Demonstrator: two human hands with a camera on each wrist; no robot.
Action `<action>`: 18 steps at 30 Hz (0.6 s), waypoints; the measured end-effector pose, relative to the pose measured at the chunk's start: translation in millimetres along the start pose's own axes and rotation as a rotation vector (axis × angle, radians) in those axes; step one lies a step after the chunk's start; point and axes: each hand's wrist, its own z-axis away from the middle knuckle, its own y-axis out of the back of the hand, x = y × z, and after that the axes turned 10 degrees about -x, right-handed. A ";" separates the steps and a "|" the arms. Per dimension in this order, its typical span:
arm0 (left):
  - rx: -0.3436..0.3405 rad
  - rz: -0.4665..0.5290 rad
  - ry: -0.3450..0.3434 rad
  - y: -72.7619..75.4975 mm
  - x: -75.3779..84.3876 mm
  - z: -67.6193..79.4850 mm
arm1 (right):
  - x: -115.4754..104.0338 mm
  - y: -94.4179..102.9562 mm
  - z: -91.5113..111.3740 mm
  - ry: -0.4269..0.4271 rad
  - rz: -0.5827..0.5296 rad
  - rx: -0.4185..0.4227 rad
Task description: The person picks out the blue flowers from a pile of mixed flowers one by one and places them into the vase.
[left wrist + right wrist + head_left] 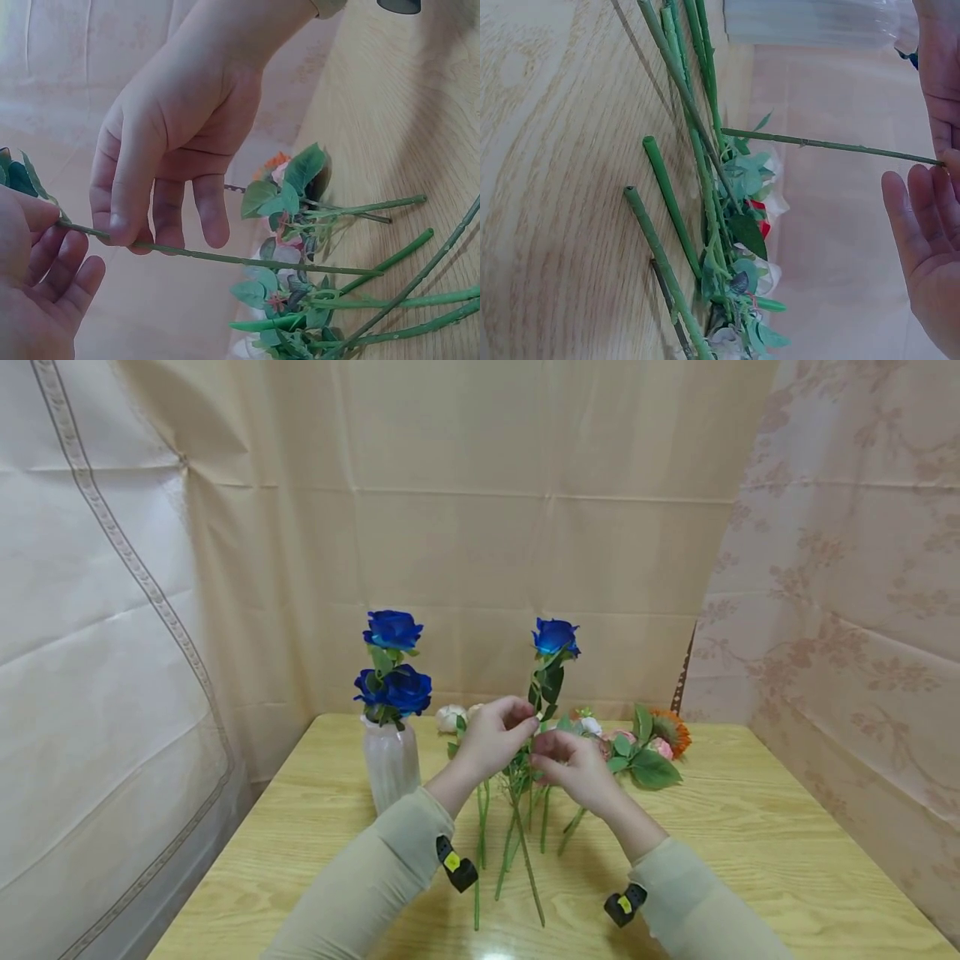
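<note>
A single blue rose (556,637) stands upright in front of me, held up by both hands. My left hand (495,735) pinches its thin green stem (247,261) just under the leaves. A little lower, my right hand (576,768) has thumb and forefinger on the same stem, its other fingers loosely spread in the left wrist view. The stem's lower end hangs over the other flowers in the right wrist view. To the left is a whitish ribbed vase (392,768) with blue roses (393,631) in it, one head above the rest.
Behind and below my hands, assorted flowers lie on the wooden table (300,860), their cut stems (528,868) pointing toward me. An orange flower (670,732) and a large green leaf (655,769) are at the right of the pile. A beige curtain (525,527) hangs behind.
</note>
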 end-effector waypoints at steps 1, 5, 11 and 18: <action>0.001 -0.001 -0.005 0.4 0.6 0.0 | -0.7 0.7 0.2 0.000 0.004 0.003; 0.007 -0.007 -0.016 2.5 2.6 1.1 | -2.9 3.7 1.2 -0.009 -0.004 0.023; 0.006 0.008 -0.026 7.2 3.1 4.0 | -6.5 8.5 3.6 0.007 -0.040 0.041; 0.009 0.022 -0.032 13.2 4.3 7.9 | -9.2 12.7 7.1 -0.020 -0.077 0.046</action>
